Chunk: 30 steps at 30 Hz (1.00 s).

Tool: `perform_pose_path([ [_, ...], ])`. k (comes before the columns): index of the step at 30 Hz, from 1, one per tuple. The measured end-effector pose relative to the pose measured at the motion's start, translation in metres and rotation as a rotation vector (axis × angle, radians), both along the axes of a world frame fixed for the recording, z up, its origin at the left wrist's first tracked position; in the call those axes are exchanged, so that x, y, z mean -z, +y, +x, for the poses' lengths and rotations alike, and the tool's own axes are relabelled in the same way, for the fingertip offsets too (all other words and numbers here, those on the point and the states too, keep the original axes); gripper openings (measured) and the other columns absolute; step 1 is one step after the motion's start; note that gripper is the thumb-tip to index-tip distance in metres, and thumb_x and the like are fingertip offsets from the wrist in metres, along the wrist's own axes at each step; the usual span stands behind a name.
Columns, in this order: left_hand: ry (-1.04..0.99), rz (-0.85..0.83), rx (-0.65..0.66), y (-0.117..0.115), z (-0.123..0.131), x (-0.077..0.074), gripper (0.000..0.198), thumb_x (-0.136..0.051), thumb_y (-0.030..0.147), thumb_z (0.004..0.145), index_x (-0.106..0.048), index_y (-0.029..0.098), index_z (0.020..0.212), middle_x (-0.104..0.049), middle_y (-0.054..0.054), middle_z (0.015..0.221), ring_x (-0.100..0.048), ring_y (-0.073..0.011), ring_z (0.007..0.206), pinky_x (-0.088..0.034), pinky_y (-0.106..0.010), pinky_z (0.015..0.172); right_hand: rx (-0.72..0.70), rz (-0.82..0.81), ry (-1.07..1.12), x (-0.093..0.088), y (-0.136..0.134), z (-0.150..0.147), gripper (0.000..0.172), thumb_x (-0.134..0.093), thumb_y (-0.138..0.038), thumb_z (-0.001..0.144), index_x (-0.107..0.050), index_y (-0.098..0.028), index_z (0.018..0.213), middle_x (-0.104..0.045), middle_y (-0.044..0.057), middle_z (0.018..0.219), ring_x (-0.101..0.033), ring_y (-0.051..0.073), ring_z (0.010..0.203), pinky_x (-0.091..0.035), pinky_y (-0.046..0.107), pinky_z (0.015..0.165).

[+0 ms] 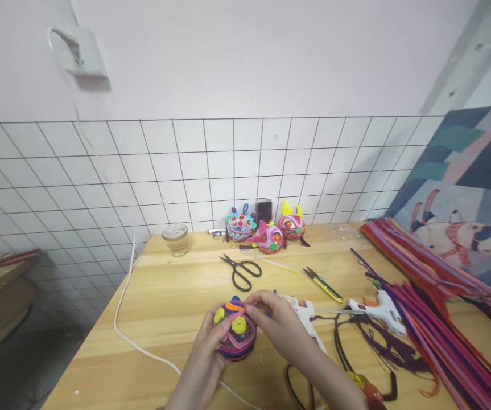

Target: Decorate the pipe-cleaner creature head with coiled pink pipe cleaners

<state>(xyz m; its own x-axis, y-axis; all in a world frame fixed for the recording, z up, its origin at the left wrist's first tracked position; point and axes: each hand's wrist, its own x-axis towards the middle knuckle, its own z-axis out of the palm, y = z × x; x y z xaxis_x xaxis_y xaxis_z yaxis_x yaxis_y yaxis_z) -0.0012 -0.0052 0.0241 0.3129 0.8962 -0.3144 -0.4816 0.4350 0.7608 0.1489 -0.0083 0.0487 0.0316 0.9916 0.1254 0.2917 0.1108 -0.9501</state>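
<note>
Near the table's front, a round multicoloured craft piece [237,344] with blue, pink, orange and yellow coils rests in my left hand [211,337], whose fingers wrap round its left side. The thumb lies across its face. My right hand [267,314] pinches a pink strip [240,314] at the piece's upper right edge. Beyond the hands lie black-handled scissors [242,271]. A white glue gun [307,319] is partly hidden behind my right forearm.
Three finished-looking colourful pieces [271,238] stand at the back, near a glass cup [176,240]. Yellow snips [322,284], a second glue gun [384,310] and bundled strips [437,336] lie right. A white cable [130,340] crosses the left side.
</note>
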Motion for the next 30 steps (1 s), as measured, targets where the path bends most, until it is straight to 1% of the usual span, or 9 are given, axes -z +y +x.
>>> perform_pose_path([
  [4, 0.009, 0.003, -0.035, 0.0009, 0.0025, 0.0019, 0.042, -0.078, 0.030, 0.062, -0.061, 0.021, 0.099, -0.071, -0.005, 0.092, -0.067, -0.0205, 0.080, -0.050, -0.027, 0.065, 0.013, 0.000, 0.000, -0.0004, -0.0005, -0.0016, 0.012, -0.055, -0.025, 0.079, -0.064, -0.017, 0.078, -0.068, 0.002, 0.069, -0.065, 0.016, 0.066, -0.051, 0.025, 0.060],
  [7, 0.036, 0.010, -0.034, 0.0013, 0.0032, 0.0034, 0.043, -0.077, 0.032, 0.062, -0.060, 0.021, 0.100, -0.071, -0.005, 0.092, -0.067, -0.0202, 0.077, -0.050, -0.027, 0.061, 0.020, 0.001, -0.004, 0.0005, -0.0004, -0.0016, 0.010, -0.056, -0.021, 0.079, -0.064, -0.017, 0.077, -0.067, 0.001, 0.068, -0.063, 0.015, 0.065, -0.050, 0.024, 0.060],
  [10, 0.080, 0.016, -0.057, 0.0011, 0.0036, 0.0042, 0.042, -0.077, 0.032, 0.063, -0.060, 0.021, 0.100, -0.071, -0.005, 0.093, -0.068, -0.0215, 0.079, -0.049, -0.026, 0.060, 0.021, 0.001, -0.008, 0.0017, -0.0003, -0.0010, 0.010, -0.056, -0.020, 0.079, -0.064, -0.017, 0.077, -0.066, 0.001, 0.066, -0.062, 0.015, 0.063, -0.049, 0.024, 0.059],
  [17, 0.099, 0.049, -0.128, -0.0007, 0.0084, 0.0018, 0.043, -0.078, 0.035, 0.058, -0.062, 0.020, 0.095, -0.072, -0.006, 0.090, -0.067, -0.0258, 0.089, -0.051, -0.032, 0.072, 0.021, 0.005, -0.030, 0.0041, -0.0020, -0.0005, 0.010, -0.056, -0.019, 0.078, -0.065, -0.016, 0.078, -0.067, 0.002, 0.070, -0.063, 0.016, 0.066, -0.048, 0.025, 0.061],
  [20, 0.105, 0.066, -0.141, -0.0009, 0.0090, 0.0014, 0.043, -0.077, 0.035, 0.059, -0.062, 0.019, 0.095, -0.072, -0.006, 0.091, -0.067, -0.0272, 0.090, -0.051, -0.034, 0.075, 0.016, 0.003, -0.034, 0.0047, -0.0023, -0.0001, 0.010, -0.056, -0.020, 0.078, -0.065, -0.016, 0.079, -0.067, 0.003, 0.071, -0.063, 0.016, 0.068, -0.049, 0.025, 0.062],
  [27, 0.121, 0.075, -0.132, 0.0000, 0.0071, 0.0025, 0.042, -0.076, 0.035, 0.060, -0.061, 0.020, 0.096, -0.072, -0.005, 0.090, -0.067, -0.0260, 0.087, -0.050, -0.031, 0.069, 0.006, 0.014, -0.045, 0.0033, -0.0018, -0.0010, 0.011, -0.056, -0.021, 0.078, -0.065, -0.016, 0.079, -0.067, 0.003, 0.072, -0.063, 0.017, 0.069, -0.048, 0.026, 0.064],
  [30, 0.117, 0.085, -0.141, 0.0006, 0.0070, 0.0032, 0.040, -0.076, 0.034, 0.061, -0.061, 0.019, 0.095, -0.071, -0.005, 0.091, -0.067, -0.0252, 0.088, -0.050, -0.030, 0.069, 0.005, 0.016, -0.052, 0.0013, -0.0021, -0.0016, 0.010, -0.056, -0.020, 0.078, -0.065, -0.016, 0.078, -0.067, 0.003, 0.072, -0.062, 0.017, 0.069, -0.048, 0.026, 0.064],
])
